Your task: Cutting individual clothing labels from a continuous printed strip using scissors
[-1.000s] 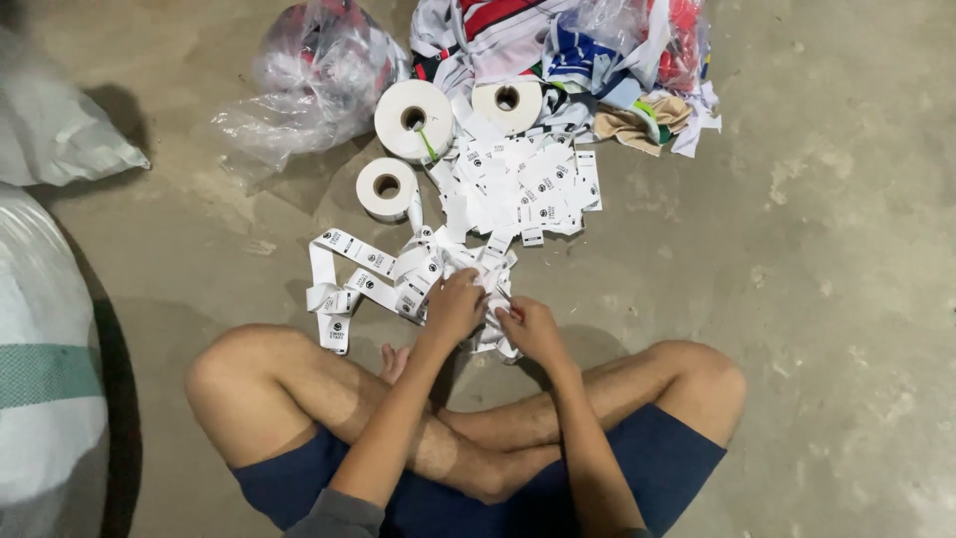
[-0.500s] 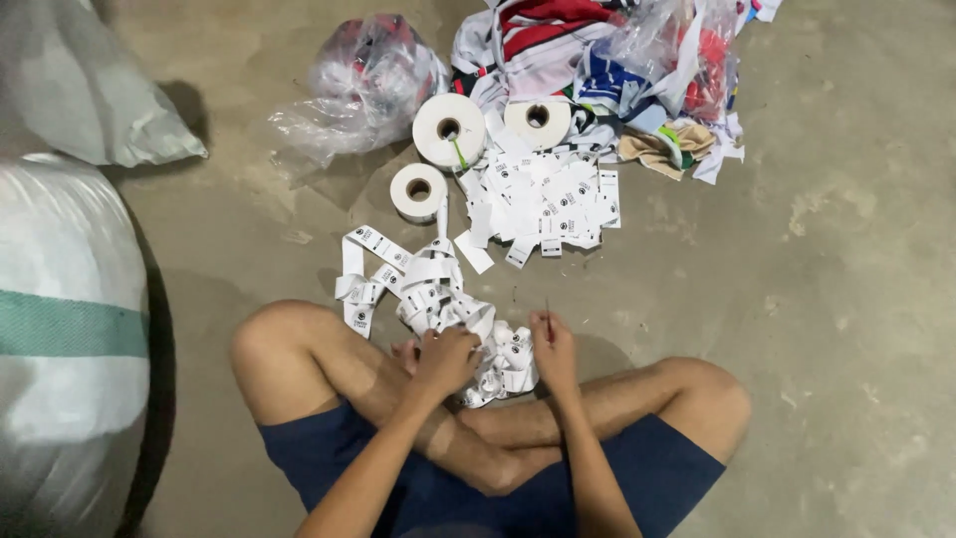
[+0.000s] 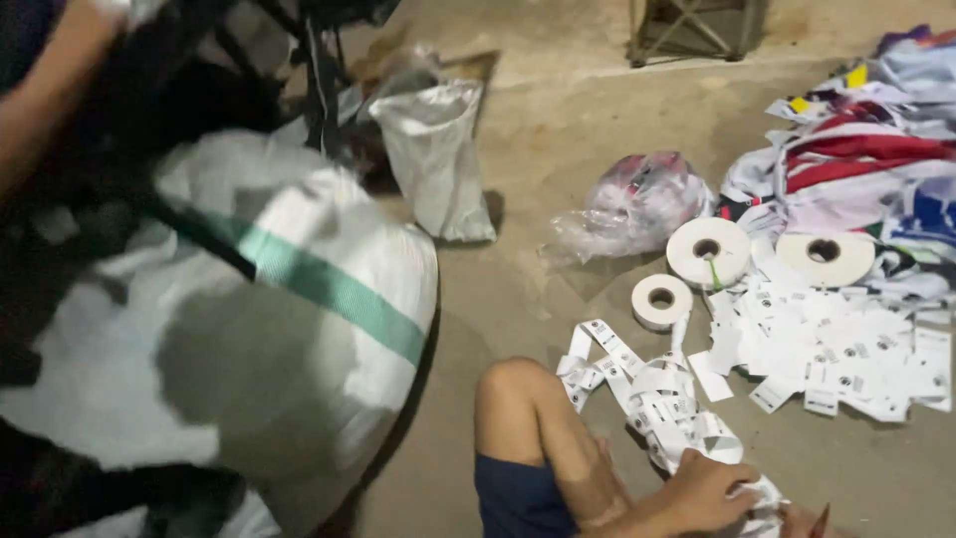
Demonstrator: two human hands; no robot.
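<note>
Down at the bottom edge, the left hand has its fingers curled around the near end of a tangled strip of white labels, closed right on the paper, while the right hand barely pokes into view at the frame's edge (too little of it shows, so I cannot tell whether it is gripping or loose). The strip loops in a messy heap on the concrete floor just beside the person's bare knee, running from the hand up toward a small roll of label tape. Just beyond that small roll sit two bigger rolls, one with a green thread hanging from its core and another to its right. Spread flat to the right of the strip lies a pile of cut labels, white with small dark marks. Behind the rolls there is a crumpled clear plastic bag and a heap of coloured cloth in red, white and blue. Over on the left a big white woven sack with a green stripe fills much of the view, a smaller white sack stands upright behind it, and someone's dark, blurred arm crosses the top left corner.
</note>
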